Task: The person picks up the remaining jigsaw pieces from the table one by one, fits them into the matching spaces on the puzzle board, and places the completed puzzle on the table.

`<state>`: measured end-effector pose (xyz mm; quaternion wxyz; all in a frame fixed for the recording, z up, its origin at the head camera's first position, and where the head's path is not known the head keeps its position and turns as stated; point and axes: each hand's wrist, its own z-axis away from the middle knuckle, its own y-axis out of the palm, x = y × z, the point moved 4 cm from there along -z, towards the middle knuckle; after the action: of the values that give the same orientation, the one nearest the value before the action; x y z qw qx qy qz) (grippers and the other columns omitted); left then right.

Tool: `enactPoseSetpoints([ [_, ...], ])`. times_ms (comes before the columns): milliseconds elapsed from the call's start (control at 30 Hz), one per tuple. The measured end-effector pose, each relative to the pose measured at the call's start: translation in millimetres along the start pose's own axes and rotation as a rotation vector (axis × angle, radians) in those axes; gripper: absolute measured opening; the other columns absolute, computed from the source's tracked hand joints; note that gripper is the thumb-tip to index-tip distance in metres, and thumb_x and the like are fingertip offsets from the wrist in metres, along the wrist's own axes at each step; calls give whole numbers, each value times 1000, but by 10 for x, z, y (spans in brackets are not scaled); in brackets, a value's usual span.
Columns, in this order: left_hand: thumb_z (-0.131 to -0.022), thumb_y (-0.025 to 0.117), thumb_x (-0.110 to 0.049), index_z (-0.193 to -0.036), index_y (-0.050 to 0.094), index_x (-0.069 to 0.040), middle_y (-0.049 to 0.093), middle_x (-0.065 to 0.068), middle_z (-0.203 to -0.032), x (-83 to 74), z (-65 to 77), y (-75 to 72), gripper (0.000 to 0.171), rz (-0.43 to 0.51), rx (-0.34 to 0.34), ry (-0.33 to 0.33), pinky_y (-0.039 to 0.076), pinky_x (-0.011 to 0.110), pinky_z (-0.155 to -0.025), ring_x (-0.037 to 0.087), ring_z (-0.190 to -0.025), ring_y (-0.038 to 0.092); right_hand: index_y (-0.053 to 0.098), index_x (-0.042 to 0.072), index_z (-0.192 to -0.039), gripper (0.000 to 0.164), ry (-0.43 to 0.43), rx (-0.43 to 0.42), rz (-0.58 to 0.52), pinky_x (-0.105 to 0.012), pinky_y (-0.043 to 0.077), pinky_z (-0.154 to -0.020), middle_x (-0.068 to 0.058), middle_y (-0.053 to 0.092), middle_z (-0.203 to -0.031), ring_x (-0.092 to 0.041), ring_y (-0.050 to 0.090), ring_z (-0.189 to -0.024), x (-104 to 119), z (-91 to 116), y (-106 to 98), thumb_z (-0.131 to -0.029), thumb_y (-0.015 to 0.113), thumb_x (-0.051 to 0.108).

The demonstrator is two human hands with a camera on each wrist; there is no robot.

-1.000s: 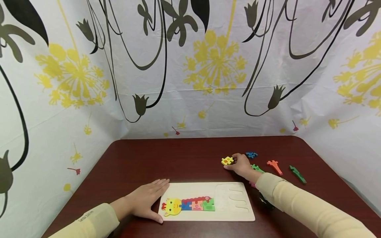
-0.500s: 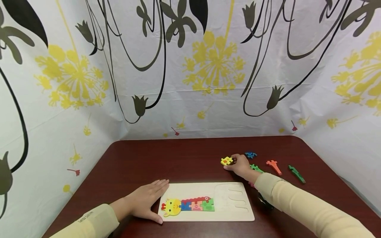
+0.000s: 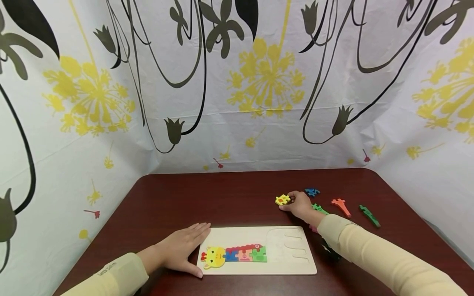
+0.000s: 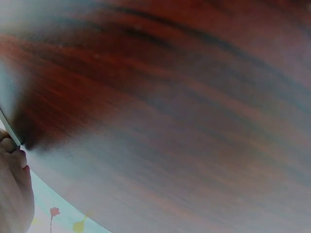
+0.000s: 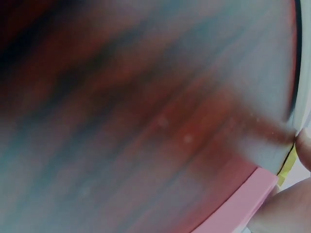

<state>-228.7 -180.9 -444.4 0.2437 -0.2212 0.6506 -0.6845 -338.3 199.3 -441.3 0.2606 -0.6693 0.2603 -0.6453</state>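
A pale wooden puzzle board [image 3: 255, 269] lies flat on the table, with a yellow giraffe head [image 3: 214, 257] and blue, pink and green neck pieces [image 3: 245, 255] set in it. My left hand [image 3: 181, 248] rests against the board's left edge, fingers straight and thumb at the near corner. At the far right, my right hand [image 3: 300, 205] pinches a yellow puzzle piece [image 3: 283, 200] with an orange mark between thumb and fingers. The left wrist view shows only part of that hand [image 4: 14, 189] at the board's edge. In the right wrist view, a pink piece [image 5: 243, 204] lies close to the camera.
Around the right hand lie a blue piece [image 3: 312, 192], a green piece [image 3: 319, 209], an orange leg piece [image 3: 341, 207] and a dark green leg piece [image 3: 369, 216]. The right sleeve partly covers a pink piece [image 3: 313, 228]. Recessed leg outlines mark the board's right end.
Almost nothing differs. My right hand stays at the same place with the yellow puzzle piece, and my left hand stays on the board's edge. The view shifts very slightly.
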Motion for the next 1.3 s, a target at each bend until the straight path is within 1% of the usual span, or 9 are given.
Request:
enactPoseSetpoints([
  [167,-77,41,-86,-153,24,-2,23,14,-158,-1,1,-12,115,-7,-2,5,27,44,-112,27,-144,24,51,-12,-130,59,-2,16,-29,-44,50,-78,-23,55,-112,-33,54,-98,-27,-19,-25,-86,76,17],
  [367,-77,41,-86,-153,24,-2,24,14,-158,2,-3,-32,115,-6,-6,3,26,44,-113,27,-144,24,48,-11,-133,58,-4,39,-78,-40,48,-76,-21,55,-112,-30,51,-95,-26,-31,-44,-88,74,15],
  [600,-77,41,-86,-153,24,-3,24,13,-158,11,-6,-23,115,-4,-2,-1,26,44,-113,27,-144,24,46,-10,-135,59,7,35,-90,-38,47,-77,-20,55,-112,-29,51,-96,-8,-38,-56,-89,73,15],
  [733,-77,41,-86,-153,24,-3,23,13,-158,12,-3,-10,115,-1,-3,-1,26,44,-113,26,-144,23,47,-10,-135,58,7,23,-102,-35,45,-74,-18,56,-109,-27,50,-93,27,-29,-67,-89,72,15],
  [900,-77,41,-85,-153,24,-2,24,14,-158,11,-4,-5,114,-13,-16,11,27,44,-112,27,-144,24,49,-9,-133,57,-16,-6,-103,-32,43,-70,-14,55,-102,-25,48,-88,100,-3,-106,-88,74,15],
  [1033,-77,41,-86,-153,24,-2,24,13,-158,12,-3,-4,114,-16,-14,8,27,44,-112,27,-144,24,48,-8,-135,58,-30,11,-113,-32,43,-72,-15,55,-105,-25,49,-91,145,12,-143,-88,74,14],
  [1300,-77,41,-86,-153,24,-2,24,14,-158,13,-6,4,115,-17,-12,4,26,44,-113,27,-144,24,48,-7,-136,59,-80,21,-125,-31,47,-70,-14,57,-104,-25,50,-91,213,65,-232,-88,74,16],
])
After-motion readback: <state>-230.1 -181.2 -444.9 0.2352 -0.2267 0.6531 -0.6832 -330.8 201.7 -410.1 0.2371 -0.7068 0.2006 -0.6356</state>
